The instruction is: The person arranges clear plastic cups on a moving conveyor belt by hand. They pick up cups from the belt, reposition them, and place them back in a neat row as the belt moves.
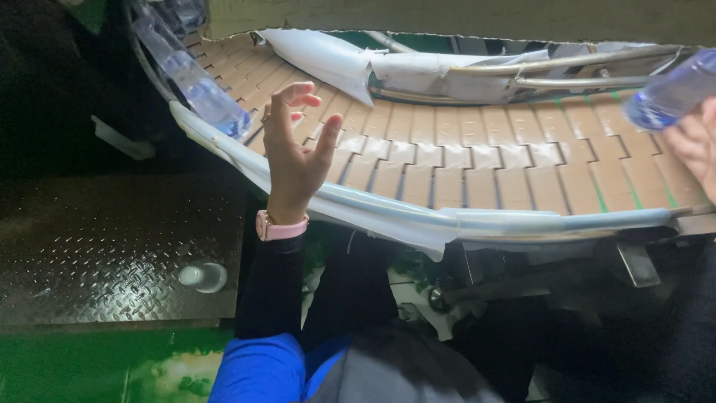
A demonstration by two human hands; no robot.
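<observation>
Head view: my left hand [294, 153] is raised, fingers spread, empty, over the curved tan slat conveyor [477, 160]. My right hand [697, 145] grips a clear plastic water bottle [667, 97] at the conveyor's right end. Another clear bottle [195, 78] lies at its left rail, apparently unhandled.

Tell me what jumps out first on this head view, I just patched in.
The left hand stands out first, raised open with fingers spread over the near edge of the curved tan conveyor belt. At far right, the right hand holds a clear plastic bottle. Another bottle lies on the belt's upper left, and a small one rests on the dark tread-plate floor.
</observation>
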